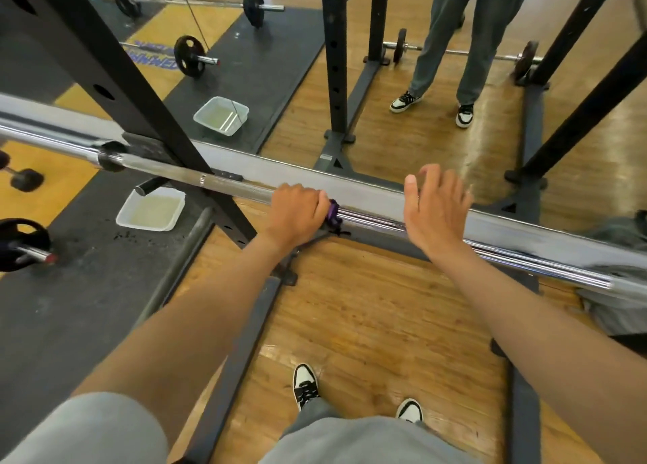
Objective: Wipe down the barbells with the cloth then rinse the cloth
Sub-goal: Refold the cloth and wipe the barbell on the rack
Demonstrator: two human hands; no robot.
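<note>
A chrome barbell (381, 218) lies across a black squat rack in front of a wall mirror. My left hand (297, 211) is closed around the bar near its middle, wrapping a purple cloth (334, 215) that pokes out at the right of my fist. My right hand (436, 211) hovers over the bar further right, fingers spread, holding nothing. A white tub (151, 209) of cloudy water sits on the grey mat at the left, below the bar.
The rack's black upright (140, 106) crosses the bar on the left. Loaded barbell ends (28, 246) and a dumbbell (24, 178) lie on the mat at far left. The mirror reflects my legs (451, 43), more barbells and the tub. Wooden floor lies under my feet.
</note>
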